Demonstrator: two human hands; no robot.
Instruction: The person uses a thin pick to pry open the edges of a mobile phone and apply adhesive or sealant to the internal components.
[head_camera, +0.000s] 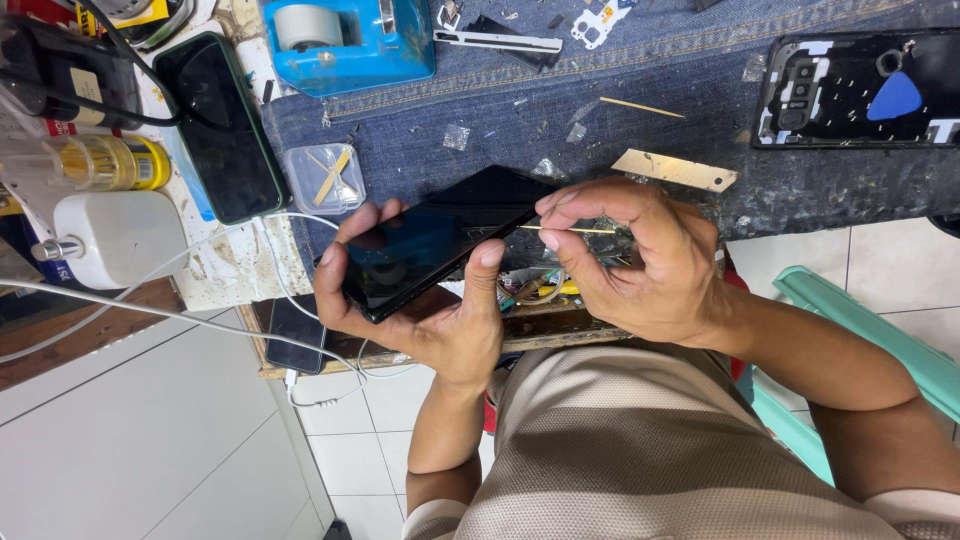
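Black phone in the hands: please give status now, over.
Left hand grips black phone, tilted above the bench. Right hand pinches thin stick, tip at the phone's edge. Nothing between the hands, over.

Dark phone screen (430, 245) held centre; another dark screen (220, 125), seemingly off, upper left.

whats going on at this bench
A person holds a dark phone in the left hand, tilted over a denim-covered bench. The right hand pinches a thin yellow stick, its tip at the phone's edge. An opened phone back with a blue pick lies at the far right.
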